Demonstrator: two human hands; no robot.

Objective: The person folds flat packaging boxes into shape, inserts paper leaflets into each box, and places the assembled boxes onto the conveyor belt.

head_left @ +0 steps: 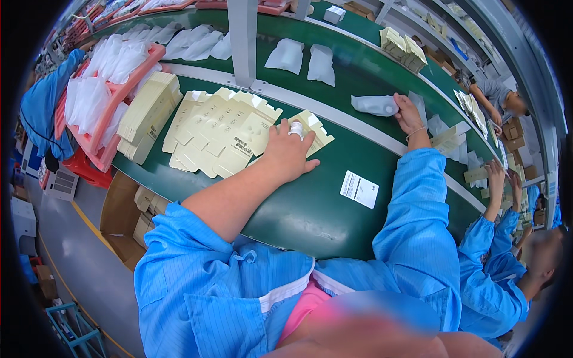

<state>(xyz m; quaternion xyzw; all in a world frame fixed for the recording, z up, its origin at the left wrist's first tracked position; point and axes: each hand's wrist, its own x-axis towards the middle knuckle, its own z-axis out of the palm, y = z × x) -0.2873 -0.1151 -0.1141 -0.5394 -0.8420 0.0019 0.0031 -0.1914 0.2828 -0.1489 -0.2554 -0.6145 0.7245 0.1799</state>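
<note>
Left hand [290, 156] flat, fingers released on cream flat-folded cardboard carton [311, 132]; right hand [407, 114] grasping white plastic pouch [375, 105]; carton unfolded, pouch not in.

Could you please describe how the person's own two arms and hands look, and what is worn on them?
Both arms wear a light blue work coat with fine stripes. The left sleeve is pushed up above the elbow, so the forearm is bare. The right sleeve covers the arm to the wrist. The left hand has a white finger cot on one finger. The right hand is bare, with a thin bracelet at its wrist.
</note>
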